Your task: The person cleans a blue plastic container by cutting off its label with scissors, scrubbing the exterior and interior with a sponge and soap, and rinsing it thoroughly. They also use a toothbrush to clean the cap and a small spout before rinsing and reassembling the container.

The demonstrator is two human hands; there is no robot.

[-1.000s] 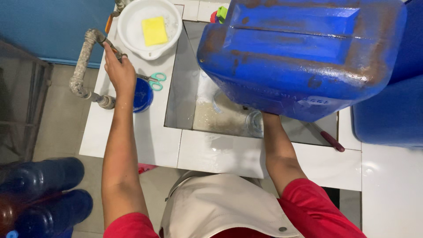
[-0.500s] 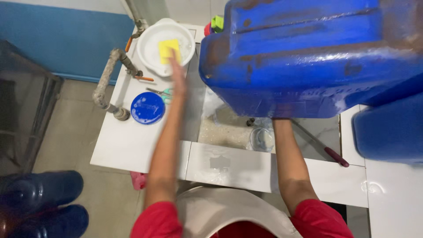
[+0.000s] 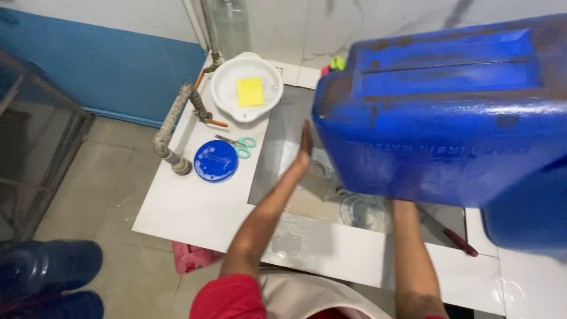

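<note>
Since half a second ago the left hand (image 3: 305, 143) has drawn back from the white basin and now stands edge-up, fingers straight and together, over the sink (image 3: 277, 159), just beside the near corner of the blue jerrycan (image 3: 440, 112); whether it touches the can cannot be told. It holds nothing.

Right hand — hidden under the jerrycan; only the forearm shows, rising to the can's underside. Its grip cannot be told.

Blue jerrycan — large, scuffed with rusty brown stains, tilted on its side above the right half of the sink, filling the upper right of the view.

Sink — sunken steel well in a white tiled counter (image 3: 195, 207), wet, with foamy water on its floor. A clear glass (image 3: 360, 210) lies below the jerrycan's lower edge.

Knife with dark red handle (image 3: 460, 242) — on the sink's right edge, just beyond the right forearm.

Left of the sink, on the counter:
- round blue lid (image 3: 216, 160), flat;
- scissors with teal handles (image 3: 239, 144), just beside the lid;
- white basin (image 3: 247, 87) holding a yellow sponge (image 3: 250, 91);
- grey pipe (image 3: 171, 127) bent over the counter edge, with an orange-handled tap (image 3: 214, 122).

Floor — pink container (image 3: 192, 258) under the counter; dark blue bottles (image 3: 47, 266) at lower left.
</note>
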